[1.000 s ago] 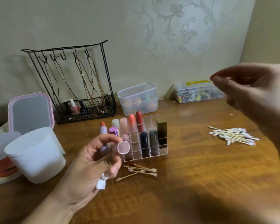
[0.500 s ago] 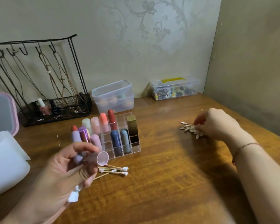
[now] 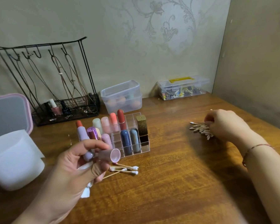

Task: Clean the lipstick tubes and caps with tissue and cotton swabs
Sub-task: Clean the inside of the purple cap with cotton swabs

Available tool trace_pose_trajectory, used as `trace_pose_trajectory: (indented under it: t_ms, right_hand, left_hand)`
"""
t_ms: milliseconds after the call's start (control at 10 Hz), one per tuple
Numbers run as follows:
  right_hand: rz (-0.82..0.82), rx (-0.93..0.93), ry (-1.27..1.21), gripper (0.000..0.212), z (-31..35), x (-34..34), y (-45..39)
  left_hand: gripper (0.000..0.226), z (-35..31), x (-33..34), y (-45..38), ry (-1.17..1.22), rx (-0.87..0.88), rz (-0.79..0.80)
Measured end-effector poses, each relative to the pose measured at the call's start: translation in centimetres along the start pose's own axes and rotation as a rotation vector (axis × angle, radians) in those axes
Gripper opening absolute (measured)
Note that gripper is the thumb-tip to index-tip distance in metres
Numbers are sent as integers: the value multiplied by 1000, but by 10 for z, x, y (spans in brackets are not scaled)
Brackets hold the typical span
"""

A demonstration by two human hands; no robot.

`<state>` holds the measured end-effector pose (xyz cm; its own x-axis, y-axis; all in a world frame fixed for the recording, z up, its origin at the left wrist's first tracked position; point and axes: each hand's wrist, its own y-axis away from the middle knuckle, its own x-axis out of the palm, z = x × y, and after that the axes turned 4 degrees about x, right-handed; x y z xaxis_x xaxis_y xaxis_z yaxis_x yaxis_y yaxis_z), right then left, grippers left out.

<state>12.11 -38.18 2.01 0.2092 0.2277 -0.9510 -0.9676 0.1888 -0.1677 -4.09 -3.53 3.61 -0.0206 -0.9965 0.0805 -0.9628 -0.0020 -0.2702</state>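
Staying on swab pile (image 3: 200, 129), right hand (image 3: 225, 124) curled; left hand (image 3: 74, 165) still grips cap (image 3: 111, 155).

Mirror (image 3: 8, 113): cut by left edge, lower part behind white tub (image 3: 14, 160); tub also cut at left.
Tissue (image 3: 86, 192): mostly hidden in left hand (image 3: 74, 172); one corner shows.
Lilac tube (image 3: 86, 143): base behind left fingers.
Right hand (image 3: 225, 123): fingertips hidden over swab pile (image 3: 200, 129); grip unreadable.
Far box (image 3: 183, 88): contents too small to identify.
Forearms: blurred, cut by near edge.
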Motion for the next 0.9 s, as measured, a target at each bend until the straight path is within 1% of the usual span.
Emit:
trace_pose_trajectory:
  t_ms: [100, 200, 300, 400, 500, 600, 700, 800, 900]
  right_hand:
    - [-114, -58, -126, 7, 3, -1, -1]
    - [-193, -226, -429, 7, 26, -12, 18]
    - [-262, -550, -684, 9, 74, -36, 65]
    - [-151, -848, -829, 11, 124, -58, 110]
    - [27, -946, -972, 14, 150, -58, 133]
    - [76, -921, -1133, 25, 159, -43, 149]
    - [-155, -932, -1181, 27, 159, -38, 170]
    - [-102, -828, -1122, 7, 163, -31, 152]
    - [356, -653, -803, 65, 145, 13, 105]
  left_hand:
    - [69, -4, 3, 2, -49, 24, 0]
    - [67, -7, 0, 2, -37, 22, -1]
    - [63, -9, -7, -1, 72, 23, -27]
    - [59, -11, -12, -4, 219, 39, -81]
    - [55, -10, -17, -5, 295, 66, -119]
    - [52, -9, -20, -6, 335, 87, -118]
    - [46, -9, -22, -8, 319, 114, -87]
    - [44, -11, -21, -7, 257, 135, -74]
    - [40, -13, -18, -7, 147, 144, -97]
